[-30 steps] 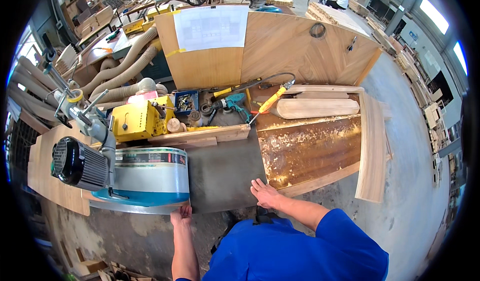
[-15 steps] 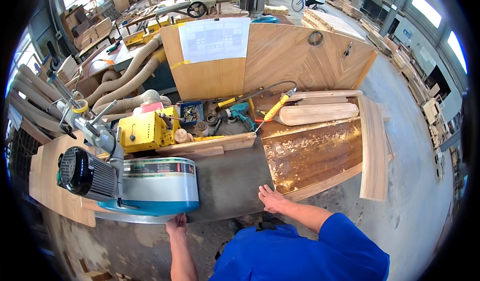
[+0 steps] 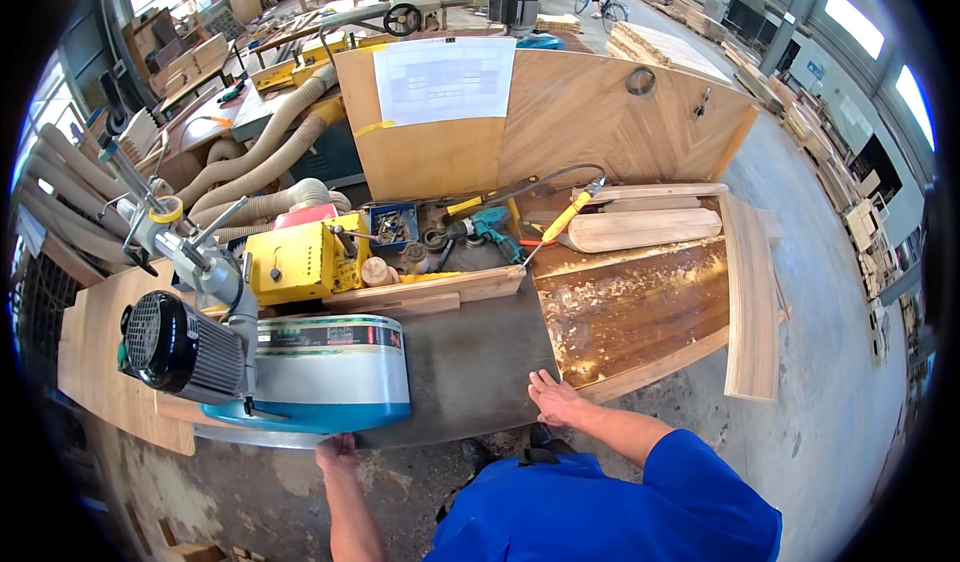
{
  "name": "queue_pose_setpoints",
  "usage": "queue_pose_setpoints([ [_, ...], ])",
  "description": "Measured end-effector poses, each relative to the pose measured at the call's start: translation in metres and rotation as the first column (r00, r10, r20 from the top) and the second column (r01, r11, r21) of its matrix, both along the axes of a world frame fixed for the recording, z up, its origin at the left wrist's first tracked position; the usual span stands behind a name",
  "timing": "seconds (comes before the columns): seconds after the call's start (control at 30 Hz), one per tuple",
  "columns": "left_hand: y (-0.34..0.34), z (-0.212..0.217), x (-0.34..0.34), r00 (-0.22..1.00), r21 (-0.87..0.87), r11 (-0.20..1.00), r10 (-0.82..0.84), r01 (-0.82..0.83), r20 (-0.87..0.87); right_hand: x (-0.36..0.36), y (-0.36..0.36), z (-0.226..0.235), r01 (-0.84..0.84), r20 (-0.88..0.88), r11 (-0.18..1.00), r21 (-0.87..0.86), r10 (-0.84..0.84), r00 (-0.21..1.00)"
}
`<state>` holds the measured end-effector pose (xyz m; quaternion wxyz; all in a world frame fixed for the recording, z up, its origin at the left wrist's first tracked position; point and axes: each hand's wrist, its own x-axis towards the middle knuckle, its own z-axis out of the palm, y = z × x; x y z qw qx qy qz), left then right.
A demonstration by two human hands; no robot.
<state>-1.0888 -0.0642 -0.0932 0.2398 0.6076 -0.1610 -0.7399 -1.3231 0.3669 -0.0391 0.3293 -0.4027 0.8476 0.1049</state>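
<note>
My left hand (image 3: 337,449) is at the front edge of the grey metal machine table (image 3: 470,362), just below the blue-based power feeder (image 3: 335,367). Its fingers look curled in at that edge, and what they hold, if anything, is hidden. Farther right, my right hand (image 3: 553,399) rests palm down with fingers spread, by the table's right front corner and holding nothing. It is beside a worn brown wooden board (image 3: 640,312). A pale wooden piece (image 3: 180,408) sticks out at the feeder's left side.
A black motor (image 3: 185,347) stands left of the feeder. Behind the table are a yellow metal box (image 3: 292,262), a teal power drill (image 3: 490,230) and a yellow-handled tool (image 3: 568,217). Tall wooden panels (image 3: 600,122) rise at the back. A long moulded wood piece (image 3: 752,302) lies right.
My left hand has slid a little left along the table edge under the feeder. My right hand stays at the corner. The view has shifted slightly, and a person on a bicycle has moved in the distance.
</note>
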Motion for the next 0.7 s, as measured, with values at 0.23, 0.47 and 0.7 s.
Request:
queue_pose_setpoints([
  [0.23,-0.042,-0.033,0.027,0.998,-0.017,0.999,0.052,-0.052,-0.021,0.002,-0.006,0.000,0.046,0.003,0.999,-0.021,-0.046,0.999],
  [0.47,-0.067,-0.016,0.031,0.990,-0.021,0.994,0.113,-0.111,0.087,0.004,-0.011,0.005,0.043,0.005,0.998,0.035,-0.043,0.999],
  [0.7,-0.096,-0.026,0.052,0.990,-0.116,0.992,0.058,-0.043,0.131,0.003,-0.012,0.006,0.021,-0.013,0.999,0.048,-0.021,1.000],
])
